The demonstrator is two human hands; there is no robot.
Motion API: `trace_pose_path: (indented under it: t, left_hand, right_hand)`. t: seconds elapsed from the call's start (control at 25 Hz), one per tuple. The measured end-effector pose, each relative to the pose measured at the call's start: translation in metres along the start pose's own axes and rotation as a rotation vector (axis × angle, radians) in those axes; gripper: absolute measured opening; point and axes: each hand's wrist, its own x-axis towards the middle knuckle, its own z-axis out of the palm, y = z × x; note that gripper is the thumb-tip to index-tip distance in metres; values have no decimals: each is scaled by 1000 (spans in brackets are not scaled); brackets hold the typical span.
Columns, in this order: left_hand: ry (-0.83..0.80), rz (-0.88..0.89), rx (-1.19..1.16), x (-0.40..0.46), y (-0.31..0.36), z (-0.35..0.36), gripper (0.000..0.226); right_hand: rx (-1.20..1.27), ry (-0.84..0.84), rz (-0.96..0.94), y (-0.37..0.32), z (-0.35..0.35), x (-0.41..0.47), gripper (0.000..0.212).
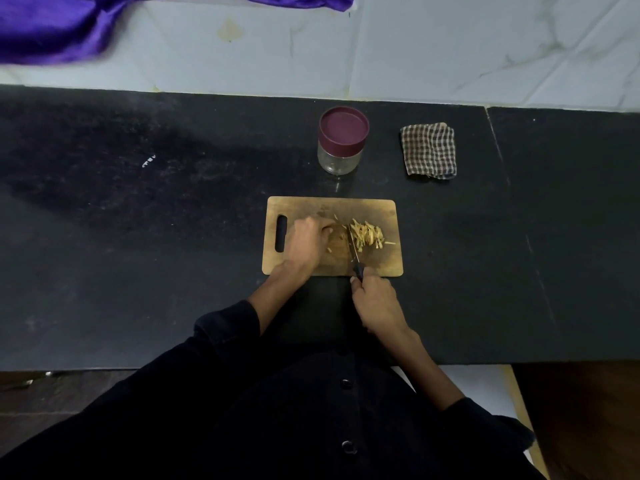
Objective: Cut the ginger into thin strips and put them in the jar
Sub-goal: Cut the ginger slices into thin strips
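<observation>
- Right hand (375,301): at the near edge of the cutting board (381,209), fingers wrapped round the black handle of a knife (354,249); blade angled onto the board.
- Left hand (310,239): on the board left of the blade, fingers curled down; whether a piece lies under the fingertips cannot be told.
- Ginger strips (367,234): heaped on the board just right of the blade; a few stray bits nearby.
- Jar (342,142): beyond the board on the dark surface (138,220), maroon lid on.
- Checked cloth (428,150): folded, right of the jar.
</observation>
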Motion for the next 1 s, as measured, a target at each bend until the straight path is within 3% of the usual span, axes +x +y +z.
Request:
trace_pose_path:
  t: [0.2, 0.56, 0.8, 1.0]
  left_hand:
    - [60, -56, -87, 3, -11, -12, 20]
    - [85, -49, -164, -4, -24, -26, 21]
    - [-90, -59, 107, 5, -19, -15, 38]
    - [-151, -4, 181, 12, -17, -16, 34]
  right_hand:
    - [-67, -62, -42, -9, 6, 2, 22]
    - [-13, -31, 19, -1, -3, 4, 26]
    - [-1, -25, -2, -4, -3, 9, 23]
    - [6, -34, 0, 0, -2, 9, 22]
